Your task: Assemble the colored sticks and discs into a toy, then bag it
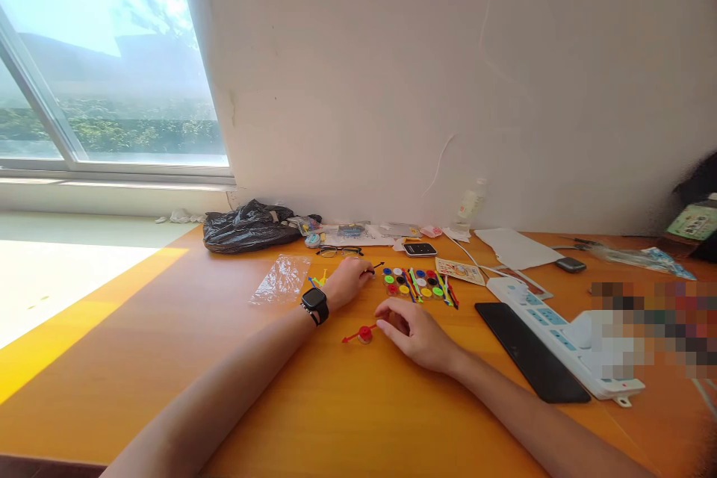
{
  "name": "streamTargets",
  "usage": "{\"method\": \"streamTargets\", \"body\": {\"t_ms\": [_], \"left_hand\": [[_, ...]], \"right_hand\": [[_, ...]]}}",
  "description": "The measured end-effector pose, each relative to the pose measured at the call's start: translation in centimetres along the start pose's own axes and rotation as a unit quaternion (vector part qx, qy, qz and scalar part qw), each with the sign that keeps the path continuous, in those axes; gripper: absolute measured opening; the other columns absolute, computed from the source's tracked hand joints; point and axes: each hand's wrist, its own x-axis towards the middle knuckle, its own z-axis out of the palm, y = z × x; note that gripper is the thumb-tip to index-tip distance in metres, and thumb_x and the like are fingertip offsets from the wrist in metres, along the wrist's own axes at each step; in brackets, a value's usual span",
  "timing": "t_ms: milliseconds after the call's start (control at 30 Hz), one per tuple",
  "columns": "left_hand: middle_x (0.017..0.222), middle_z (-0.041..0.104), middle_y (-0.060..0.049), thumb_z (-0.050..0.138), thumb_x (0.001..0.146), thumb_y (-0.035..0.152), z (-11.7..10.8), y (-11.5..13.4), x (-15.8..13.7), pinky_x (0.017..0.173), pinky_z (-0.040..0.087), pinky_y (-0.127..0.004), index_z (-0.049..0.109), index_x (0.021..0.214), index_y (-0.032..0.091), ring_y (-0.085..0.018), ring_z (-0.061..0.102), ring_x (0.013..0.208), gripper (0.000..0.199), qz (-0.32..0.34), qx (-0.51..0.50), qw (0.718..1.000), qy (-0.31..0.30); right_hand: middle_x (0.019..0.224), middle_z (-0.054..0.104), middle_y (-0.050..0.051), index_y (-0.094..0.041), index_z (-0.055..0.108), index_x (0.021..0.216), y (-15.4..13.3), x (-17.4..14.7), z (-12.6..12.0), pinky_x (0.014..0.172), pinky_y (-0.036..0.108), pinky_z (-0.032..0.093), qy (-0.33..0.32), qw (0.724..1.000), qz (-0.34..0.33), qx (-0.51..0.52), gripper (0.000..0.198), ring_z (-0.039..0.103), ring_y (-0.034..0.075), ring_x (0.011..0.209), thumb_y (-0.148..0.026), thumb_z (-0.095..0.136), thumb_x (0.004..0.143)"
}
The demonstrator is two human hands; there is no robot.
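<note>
One crumpled black plastic bag (pixel 246 229) lies along the rear edge of the table (pixel 314 418), left of its middle. Nearer the front edge lies one flat bag of clear plastic (pixel 280 280); to its right, towards the rear edge, one pair of dark-framed eyeglasses (pixel 340 250). The left hand (pixel 348 282), its wrist bearing one square black watch (pixel 314 302), partly covers a few yellow plastic pieces (pixel 320 279), not fully countable, with one small blue plastic arrow (pixel 312 282) beside them. The left fingers are bunched at one slim black plastic arrow (pixel 379 265); whether they pinch it cannot be told.

In front of this hand, near mid-table, one slim red plastic arrow (pixel 352 337) lies across one small, round, red-topped disc (pixel 364 333). The right hand (pixel 420 332) has thumb and forefinger curved towards each other at the arrow's right end; a firm pinch cannot be confirmed.

Behind the right hand, towards the rear edge: about twelve small, round, coloured discs (pixel 393 289) in two clusters, with slim multicoloured plastic sticks (pixel 414 285) beside them, overlapping and uncountable. Farther right: one printed paper card (pixel 459 271), one flat black slab (pixel 529 351) and one long white power strip (pixel 552 325) with blue socket panels.
</note>
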Motion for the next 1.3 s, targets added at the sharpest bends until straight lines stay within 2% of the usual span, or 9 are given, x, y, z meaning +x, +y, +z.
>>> {"method": "streamTargets", "body": {"t_ms": [300, 500, 667, 800, 900, 967, 1033, 1133, 1300], "left_hand": [[0.09, 0.076, -0.007, 0.063, 0.093, 0.016, 0.1, 0.1, -0.3, 0.069, 0.042, -0.026, 0.075, 0.089, 0.018, -0.019, 0.065, 0.079, 0.013, -0.009, -0.008, 1.0, 0.016], [0.077, 0.073, -0.005, 0.066, 0.085, 0.012, -0.6, 0.7, 0.0, 0.067, 0.042, -0.025, 0.077, 0.081, 0.016, -0.016, 0.062, 0.07, 0.012, -0.036, -0.027, 0.998, 0.045], [0.068, 0.072, -0.003, 0.067, 0.085, 0.017, -2.6, 0.6, 0.7, 0.063, 0.043, -0.024, 0.078, 0.079, 0.014, -0.014, 0.059, 0.064, 0.014, -0.068, -0.049, 0.992, 0.089], [0.064, 0.069, -0.002, 0.066, 0.083, 0.016, -4.9, -0.1, 0.9, 0.062, 0.044, -0.022, 0.077, 0.076, 0.012, -0.014, 0.06, 0.063, 0.014, -0.083, -0.052, 0.988, 0.117], [0.068, 0.071, -0.003, 0.064, 0.083, 0.014, -5.9, -0.5, 0.9, 0.063, 0.045, -0.022, 0.077, 0.079, 0.012, -0.014, 0.061, 0.066, 0.014, -0.078, -0.047, 0.988, 0.121], [0.071, 0.072, -0.003, 0.061, 0.083, 0.013, -6.1, -0.6, 0.9, 0.064, 0.045, -0.022, 0.077, 0.083, 0.012, -0.014, 0.061, 0.067, 0.016, -0.068, -0.042, 0.991, 0.109], [0.07, 0.071, -0.002, 0.06, 0.081, 0.011, -6.0, -0.7, 0.9, 0.063, 0.044, -0.022, 0.077, 0.083, 0.013, -0.014, 0.06, 0.066, 0.017, -0.052, -0.035, 0.995, 0.079], [0.064, 0.067, 0.0, 0.063, 0.078, 0.013, -5.5, -0.8, 0.7, 0.061, 0.043, -0.022, 0.076, 0.074, 0.015, -0.013, 0.056, 0.061, 0.014, -0.028, -0.026, 0.999, 0.023], [0.056, 0.06, 0.001, 0.067, 0.076, 0.018, -4.9, -0.9, 0.2, 0.056, 0.038, -0.022, 0.07, 0.062, 0.016, -0.011, 0.049, 0.054, 0.014, -0.013, -0.009, 0.999, -0.038]], "right_hand": [[0.074, 0.059, -0.003, -0.022, 0.066, 0.098, -0.6, -0.5, 0.1, 0.06, 0.025, 0.036, -0.036, 0.999, -0.016, -0.006, 0.007, 0.051, 0.014, 0.065, -0.023, 0.06, 0.096], [0.068, 0.053, -0.004, -0.02, 0.061, 0.082, 0.2, -0.2, 0.0, 0.057, 0.024, 0.033, -0.004, 1.0, -0.018, -0.022, 0.014, 0.046, 0.012, 0.062, -0.007, 0.057, 0.081], [0.071, 0.062, 0.0, -0.019, 0.067, 0.081, 0.4, 0.1, 0.1, 0.059, 0.026, 0.041, 0.031, 1.0, 0.006, -0.002, 0.011, 0.054, 0.015, 0.065, -0.013, 0.058, 0.084], [0.096, 0.075, 0.008, -0.018, 0.075, 0.114, 0.0, 0.1, 0.1, 0.071, 0.033, 0.055, 0.017, 0.998, 0.027, 0.058, 0.028, 0.065, 0.019, 0.077, -0.025, 0.064, 0.089], [0.13, 0.071, 0.014, -0.021, 0.068, 0.137, -0.1, 0.1, 0.3, 0.08, 0.038, 0.059, -0.015, 0.996, 0.016, 0.09, 0.046, 0.067, 0.02, 0.084, -0.03, 0.066, 0.092], [0.137, 0.068, 0.015, -0.021, 0.069, 0.135, -0.1, 0.0, 0.4, 0.084, 0.04, 0.059, -0.009, 0.997, 0.007, 0.077, 0.043, 0.067, 0.02, 0.086, -0.031, 0.065, 0.093], [0.126, 0.072, 0.014, -0.02, 0.07, 0.132, -0.1, -0.1, 0.5, 0.084, 0.04, 0.058, -0.004, 0.998, 0.001, 0.062, 0.04, 0.067, 0.021, 0.087, -0.032, 0.065, 0.095], [0.115, 0.073, 0.011, -0.02, 0.07, 0.127, -0.1, -0.1, 0.4, 0.08, 0.037, 0.058, -0.007, 0.998, -0.019, 0.055, 0.033, 0.066, 0.021, 0.086, -0.031, 0.063, 0.097], [0.118, 0.067, 0.01, -0.021, 0.067, 0.125, -0.4, -0.2, 0.2, 0.078, 0.033, 0.056, -0.02, 0.997, -0.052, 0.053, 0.027, 0.064, 0.017, 0.084, -0.03, 0.059, 0.101]]}}
